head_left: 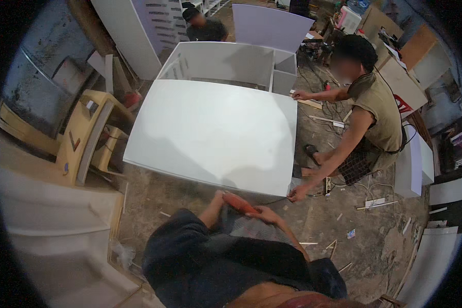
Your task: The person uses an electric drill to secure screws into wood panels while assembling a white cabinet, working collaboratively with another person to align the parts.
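"Close to the near edge of the white panel (215, 133), what is that between the person's hands?"

"A red-orange tool (239, 204), long and rounded, slanting down to the right."

"How is it held?"

"The right hand (265, 214) is curled around its lower right end. The left hand (219, 197) is at the upper left end; I cannot tell how far its fingers close."

"And the panel?"

"Smooth and flat, with soft grey shadows, lying across part of an open white cabinet (228, 59). A co-worker's hand (299, 193) is at its near right corner."
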`<control>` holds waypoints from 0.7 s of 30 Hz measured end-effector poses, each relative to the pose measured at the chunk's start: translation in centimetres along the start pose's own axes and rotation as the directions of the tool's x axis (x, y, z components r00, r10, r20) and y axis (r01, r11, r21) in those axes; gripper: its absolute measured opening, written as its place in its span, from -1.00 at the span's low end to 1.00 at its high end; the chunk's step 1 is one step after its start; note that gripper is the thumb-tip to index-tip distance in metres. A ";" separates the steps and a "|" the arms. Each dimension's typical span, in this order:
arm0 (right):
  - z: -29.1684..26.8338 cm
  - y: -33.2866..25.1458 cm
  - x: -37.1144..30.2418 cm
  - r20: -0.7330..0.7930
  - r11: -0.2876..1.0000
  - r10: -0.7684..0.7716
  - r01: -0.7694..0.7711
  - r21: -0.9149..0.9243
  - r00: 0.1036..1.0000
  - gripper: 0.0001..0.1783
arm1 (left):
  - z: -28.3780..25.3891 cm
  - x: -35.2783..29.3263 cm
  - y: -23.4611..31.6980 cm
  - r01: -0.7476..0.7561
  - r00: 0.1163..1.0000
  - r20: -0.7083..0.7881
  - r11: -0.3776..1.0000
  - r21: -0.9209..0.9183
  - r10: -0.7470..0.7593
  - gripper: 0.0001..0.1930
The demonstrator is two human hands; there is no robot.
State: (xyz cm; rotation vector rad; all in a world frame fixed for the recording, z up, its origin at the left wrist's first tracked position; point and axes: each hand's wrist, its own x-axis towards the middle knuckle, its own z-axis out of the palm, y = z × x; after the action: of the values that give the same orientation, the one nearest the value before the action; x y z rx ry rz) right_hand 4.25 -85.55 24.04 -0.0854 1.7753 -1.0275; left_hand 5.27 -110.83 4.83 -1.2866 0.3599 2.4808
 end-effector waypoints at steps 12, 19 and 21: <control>0.6 3.7 2.5 -0.075 0.982 -0.188 0.186 -0.032 0.979 -0.30 | 1.0 0.1 -0.1 -0.001 1.000 0.018 1.000 -0.009 0.001 -0.76; 0.5 0.8 0.0 0.008 0.998 -0.068 0.068 -0.015 0.998 -0.31 | -0.2 -0.5 -0.8 -0.008 1.000 -0.010 1.000 -0.014 0.008 -0.76; 0.5 1.7 0.3 -0.001 0.988 -0.153 0.153 0.008 0.988 -0.31 | 0.1 -0.7 -1.1 -0.003 1.000 -0.013 1.000 -0.007 0.003 -0.77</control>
State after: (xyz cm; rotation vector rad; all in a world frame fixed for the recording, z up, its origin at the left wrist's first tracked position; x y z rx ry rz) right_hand 5.13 -84.93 22.66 -0.2193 1.7857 -1.1437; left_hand 6.01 -109.90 5.37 -1.3058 0.3573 2.4798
